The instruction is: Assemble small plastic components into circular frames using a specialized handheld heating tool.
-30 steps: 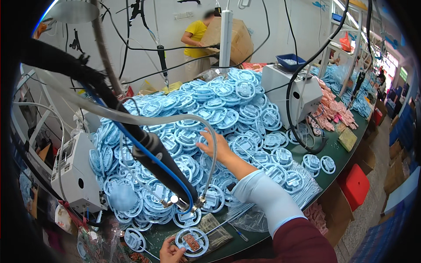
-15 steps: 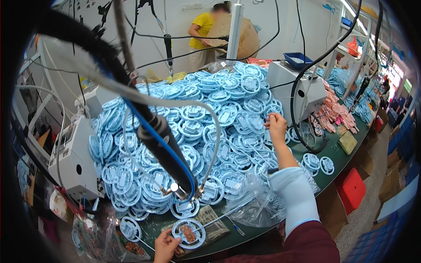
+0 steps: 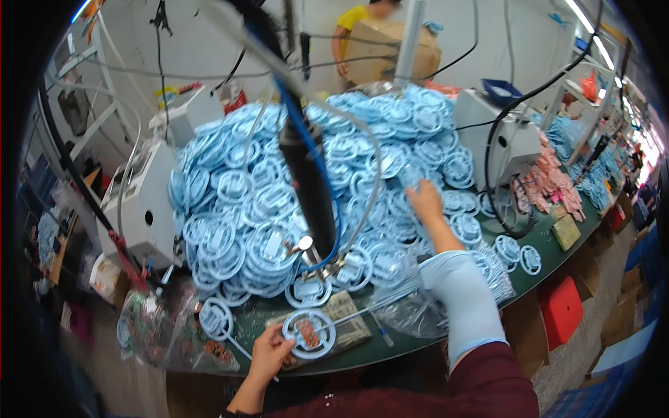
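Near the table's front edge my left hand (image 3: 268, 350) pinches the rim of a light-blue plastic ring (image 3: 327, 343). An orange-brown circuit board (image 3: 306, 333) sits in the ring's middle, and a thin pale rod (image 3: 362, 311) runs from it to the upper right. Under the ring lies a worn flat block (image 3: 346, 313). My right hand (image 3: 426, 205) reaches over the right side of a big heap of similar rings (image 3: 272, 198); its slightly blurred fingers look apart, with nothing visible between them. A black hanging power screwdriver (image 3: 306, 188) stands upright in front of the heap.
White box-shaped machines (image 3: 143, 209) flank the heap, another (image 3: 488, 132) on the right. Clear bags (image 3: 411, 317), a pen (image 3: 383, 333) and loose rings (image 3: 530, 260) lie on the green table (image 3: 557, 268). A red stool (image 3: 559, 313) stands beside it. Behind, a person holds a carton (image 3: 376, 52).
My view has shifted, so the scene sits farther right and higher. Over the heap, my right hand has moved left and nearer to me. My left hand keeps hold of the ring.
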`<state>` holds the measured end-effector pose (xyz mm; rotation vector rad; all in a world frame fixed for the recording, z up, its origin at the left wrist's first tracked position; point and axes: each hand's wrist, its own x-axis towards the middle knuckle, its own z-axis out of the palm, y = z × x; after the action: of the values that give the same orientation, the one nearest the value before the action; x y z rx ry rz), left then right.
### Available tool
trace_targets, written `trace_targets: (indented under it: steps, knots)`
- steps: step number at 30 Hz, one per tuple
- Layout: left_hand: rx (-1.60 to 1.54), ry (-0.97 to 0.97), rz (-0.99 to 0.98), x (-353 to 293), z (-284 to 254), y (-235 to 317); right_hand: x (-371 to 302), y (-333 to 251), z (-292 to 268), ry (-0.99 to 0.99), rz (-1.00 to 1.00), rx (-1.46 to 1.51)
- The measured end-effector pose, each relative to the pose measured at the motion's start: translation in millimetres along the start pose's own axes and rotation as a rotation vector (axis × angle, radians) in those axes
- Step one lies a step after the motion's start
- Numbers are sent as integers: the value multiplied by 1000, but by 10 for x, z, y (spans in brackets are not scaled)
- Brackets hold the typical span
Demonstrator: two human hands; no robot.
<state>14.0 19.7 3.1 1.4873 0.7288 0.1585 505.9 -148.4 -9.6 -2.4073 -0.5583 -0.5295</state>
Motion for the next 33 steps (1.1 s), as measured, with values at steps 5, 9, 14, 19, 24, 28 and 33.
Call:
trace_targets:
  steps: [5, 9, 14, 19, 24, 28, 33]
  knots:
    - [-6, -56, -15, 22, -79, 43, -106, -283, -820, 303, -40, 245]
    - [53, -117, -51, 60, -40, 198, -952, -473, -1592, -37, 224, 731]
    - [653, 203, 1060, -185, -45, 141, -1791, -754, -1956, 100, 268, 1118]
    - [385, 71, 602, -323, -78, 28, -2123, -1105, -1945, -66, 126, 1219]
    - [-57, -84, 42, -322, -100, 25, -2440, -1600, -1579, -572, 433, 1255]
    - [-55, -82, 43, -218, -131, -17, -2571, -1607, -1209, -870, 523, 1023]
    - [-36, -63, 42, -186, -149, -47, -2411, -1677, -1132, -631, -468, 214]
